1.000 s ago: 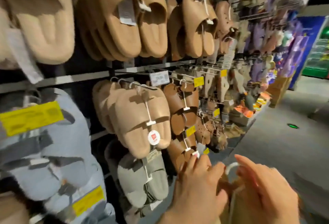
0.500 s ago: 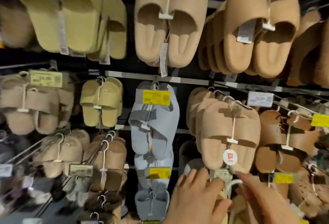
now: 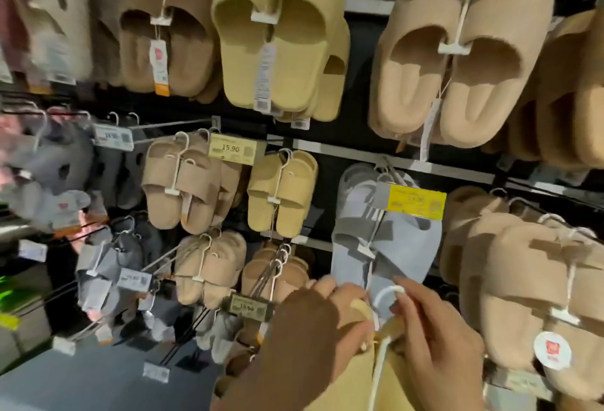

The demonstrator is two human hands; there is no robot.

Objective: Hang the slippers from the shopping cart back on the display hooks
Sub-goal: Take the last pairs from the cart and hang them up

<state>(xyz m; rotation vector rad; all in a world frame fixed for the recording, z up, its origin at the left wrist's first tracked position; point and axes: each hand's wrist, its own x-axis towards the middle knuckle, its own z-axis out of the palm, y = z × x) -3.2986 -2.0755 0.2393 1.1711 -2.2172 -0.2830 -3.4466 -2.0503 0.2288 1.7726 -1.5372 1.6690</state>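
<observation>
Pinching the white plastic hanger (image 3: 387, 296) near the base of its hook, the right hand's fingertips (image 3: 401, 284) close on it from the right, the index finger stretched along the top of the loop. The right hand (image 3: 438, 342) lies over the upper edge of the yellow slippers (image 3: 392, 381), which are held low in the middle of the view, the hanger's stem running down between the two. From the other side the left hand (image 3: 313, 329) grips the pair, fingers curled over the top of the near slipper and knuckles turned toward the rack — how the thumb lies cannot be told.

The hanger's hook stands just in front of the toe end of a grey-blue pair (image 3: 385, 240) hanging on the display, under a yellow price tag (image 3: 415, 200). Left of that, on the same row, a smaller yellow pair (image 3: 282, 191) hangs from a hook, and beside it a tan pair (image 3: 183, 182) below a price tag reading 15.90 (image 3: 232, 148). Lower, near the left hand, another tag (image 3: 247, 305) sits at the end of a bare metal display hook (image 3: 268, 276) — behind it hang brownish slippers. Above, a large yellow pair (image 3: 277, 35) and a fluffy beige pair (image 3: 457, 54) fill the top row. At the right edge hangs a tan fleece pair (image 3: 529, 286) with a round white sticker (image 3: 553, 350).
</observation>
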